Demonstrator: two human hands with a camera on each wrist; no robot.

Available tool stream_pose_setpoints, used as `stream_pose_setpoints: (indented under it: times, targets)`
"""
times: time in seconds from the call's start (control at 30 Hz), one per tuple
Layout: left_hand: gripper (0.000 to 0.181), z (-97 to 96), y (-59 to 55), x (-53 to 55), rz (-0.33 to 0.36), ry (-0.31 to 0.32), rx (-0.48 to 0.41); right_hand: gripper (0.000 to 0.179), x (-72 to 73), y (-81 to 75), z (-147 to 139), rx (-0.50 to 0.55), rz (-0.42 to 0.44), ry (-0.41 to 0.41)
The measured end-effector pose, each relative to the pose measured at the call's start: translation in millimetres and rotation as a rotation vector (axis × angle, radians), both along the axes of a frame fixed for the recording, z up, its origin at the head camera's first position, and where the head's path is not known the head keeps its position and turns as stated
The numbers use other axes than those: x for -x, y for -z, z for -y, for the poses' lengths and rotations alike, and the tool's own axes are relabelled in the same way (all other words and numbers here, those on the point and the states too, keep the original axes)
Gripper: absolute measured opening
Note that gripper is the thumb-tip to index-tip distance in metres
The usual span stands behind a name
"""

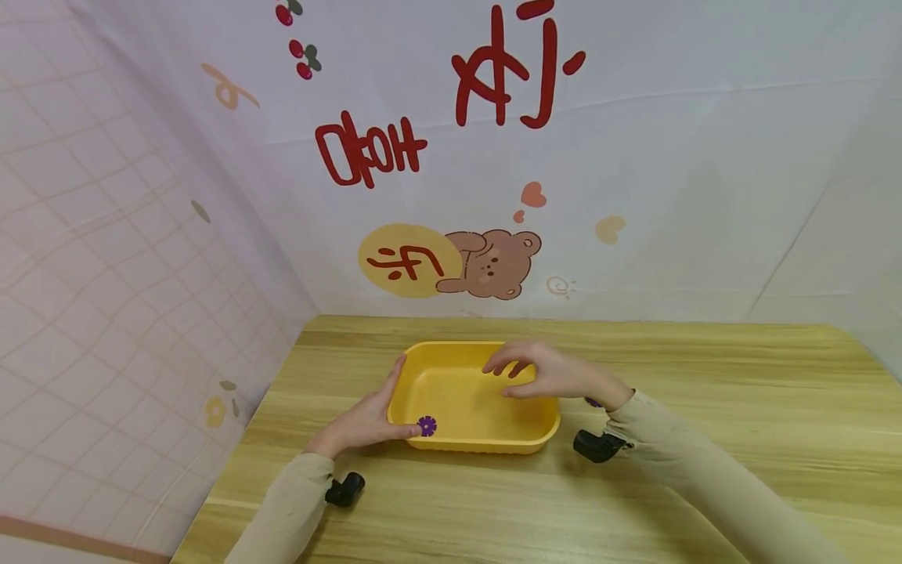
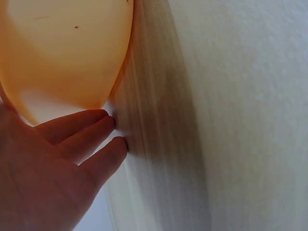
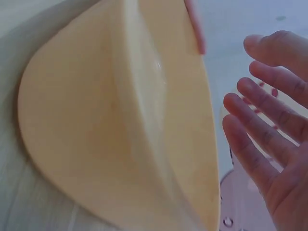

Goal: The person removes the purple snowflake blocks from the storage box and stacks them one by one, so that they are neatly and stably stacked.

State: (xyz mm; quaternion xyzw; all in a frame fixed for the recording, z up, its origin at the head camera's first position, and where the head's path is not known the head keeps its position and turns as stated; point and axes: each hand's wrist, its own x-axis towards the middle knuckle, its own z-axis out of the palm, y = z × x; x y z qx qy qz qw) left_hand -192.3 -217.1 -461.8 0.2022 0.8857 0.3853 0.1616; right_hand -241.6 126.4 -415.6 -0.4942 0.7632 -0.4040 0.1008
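Note:
A yellow plastic basin (image 1: 472,446) stands on the wooden table. At its near left corner my left hand (image 1: 362,421) holds it, the thumb reaching over the front rim and the fingers lying along the outer wall (image 2: 62,62). A purple snowflake-shaped disc (image 1: 427,425) shows inside the rim, right at the left thumb's tip. Over the basin's far right part hovers my right hand (image 1: 546,371), its fingers apart and loosely bent. Nothing sits between those fingers (image 3: 255,139) in the right wrist view.
Another purple piece (image 1: 593,402) lies on the table (image 1: 740,392) right of the basin, partly covered by the right wrist. Each wrist carries a black camera (image 1: 597,446). A printed cloth wall (image 1: 669,157) rises behind the table, with a grid-patterned one (image 1: 106,274) at the left.

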Motion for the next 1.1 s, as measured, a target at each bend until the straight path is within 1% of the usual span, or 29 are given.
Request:
stream_pose_setpoints:
  times: [0.13, 0.3, 0.53, 0.7, 0.9, 1.1]
  targets:
    - [0.12, -0.4, 0.8, 0.3, -0.006, -0.007, -0.001, 0.032, 3.0, 3.4, 15.2, -0.066, 0.0, -0.032]
    - [0.119, -1.0, -0.4, -0.2, 0.02, -0.018, -0.002, 0.033, 5.2, 6.0, 34.7, -0.159, 0.011, -0.051]
    - [0.118, -2.4, -2.5, -0.6, 0.025, -0.024, 0.008, 0.032, 7.4, -0.8, 56.8, -0.246, 0.001, -0.083]
    - [0.118, -2.0, -3.0, -0.3, 0.028, -0.018, 0.006, 0.031, 14.0, -3.9, 69.7, -0.301, 0.005, -0.115]
    - [0.117, -0.1, -3.4, -1.0, 0.038, -0.016, -0.006, 0.025, 27.9, 8.0, 86.6, -0.319, 0.026, -0.143]
    - [0.117, -0.2, -1.3, -1.1, 0.041, -0.031, -0.007, 0.021, 39.5, 22.7, 97.2, -0.288, 0.1, -0.158]
